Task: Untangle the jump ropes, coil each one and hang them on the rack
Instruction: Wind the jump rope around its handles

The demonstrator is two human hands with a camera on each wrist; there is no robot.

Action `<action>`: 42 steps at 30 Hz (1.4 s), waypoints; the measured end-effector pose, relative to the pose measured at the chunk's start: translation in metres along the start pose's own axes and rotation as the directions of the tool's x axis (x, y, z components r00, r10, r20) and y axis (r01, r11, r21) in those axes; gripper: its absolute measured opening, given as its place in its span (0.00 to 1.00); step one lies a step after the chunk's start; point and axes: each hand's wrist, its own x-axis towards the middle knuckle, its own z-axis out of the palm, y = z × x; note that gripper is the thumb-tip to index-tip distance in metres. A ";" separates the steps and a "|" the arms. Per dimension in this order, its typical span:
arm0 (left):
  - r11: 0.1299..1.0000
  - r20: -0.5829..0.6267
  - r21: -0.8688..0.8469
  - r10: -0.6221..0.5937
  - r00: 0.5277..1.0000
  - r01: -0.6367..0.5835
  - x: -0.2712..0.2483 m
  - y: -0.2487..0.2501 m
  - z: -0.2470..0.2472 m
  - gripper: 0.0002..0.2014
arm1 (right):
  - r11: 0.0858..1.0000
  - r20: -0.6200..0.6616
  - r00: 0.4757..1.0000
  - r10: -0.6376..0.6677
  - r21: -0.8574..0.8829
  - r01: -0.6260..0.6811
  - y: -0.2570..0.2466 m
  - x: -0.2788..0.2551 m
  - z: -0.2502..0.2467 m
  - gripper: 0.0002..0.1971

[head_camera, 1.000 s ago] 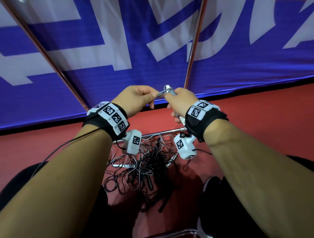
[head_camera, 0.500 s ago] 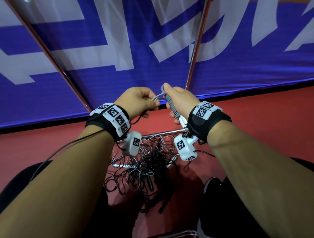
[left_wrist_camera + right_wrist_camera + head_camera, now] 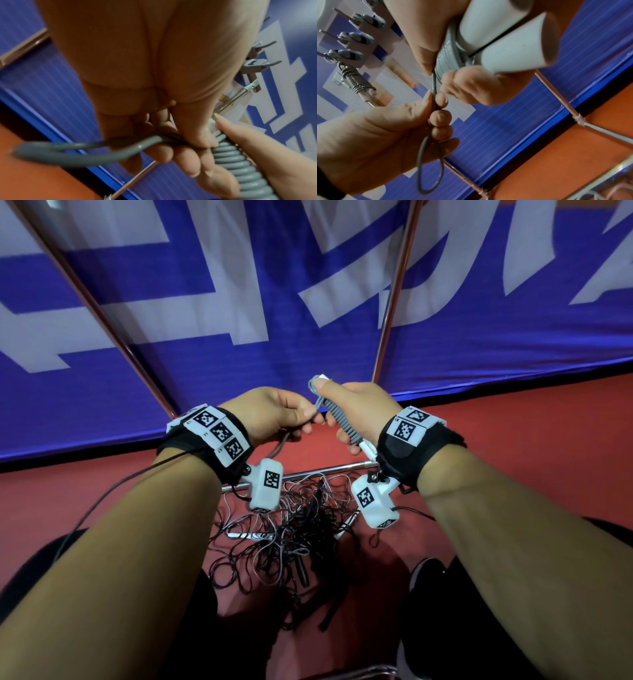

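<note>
My right hand [image 3: 356, 409] grips two white handles [image 3: 501, 36] of a grey jump rope, with the cord wound tightly round them in a coil [image 3: 340, 419]. My left hand [image 3: 284, 412] pinches the loose end loop of the same grey cord [image 3: 72, 152] right beside the coil [image 3: 240, 159]. That loop [image 3: 429, 155] hangs below the left fingers. A tangled pile of black and grey ropes [image 3: 291, 535] lies on the red floor below both hands. On the rack, a coiled rope [image 3: 356, 82] hangs from one hook.
Rack hooks [image 3: 359, 36] stick out in a row above the hung rope. Copper-coloured rack poles [image 3: 394, 292] rise in front of a blue and white banner [image 3: 239, 302]. A metal bar [image 3: 325, 469] runs across the floor behind the pile. Dark shoes [image 3: 424, 587] flank the pile.
The right hand has tilted the wound handles more upright. The left hand has drawn the cord end down and closer to the coil.
</note>
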 end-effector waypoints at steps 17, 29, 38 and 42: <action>0.707 -0.016 0.703 0.130 0.991 -0.082 -0.010 0.014 -0.012 0.10 | 0.979 0.386 0.912 0.140 -0.192 -0.069 0.003 -0.013 0.011 0.30; 0.415 0.168 0.847 0.381 0.909 -0.331 -0.003 0.021 0.018 0.19 | 0.777 0.281 0.893 0.352 -0.620 -0.111 0.016 -0.008 0.012 0.36; 0.618 -0.054 0.735 0.463 0.885 -0.279 0.001 0.026 0.018 0.11 | 0.948 0.006 0.969 0.246 -0.208 -0.239 0.026 0.011 0.009 0.17; 0.800 -0.186 0.556 0.382 0.905 -0.223 0.000 0.025 0.013 0.23 | 0.959 0.037 0.959 0.282 -0.033 -0.281 0.021 0.013 0.009 0.15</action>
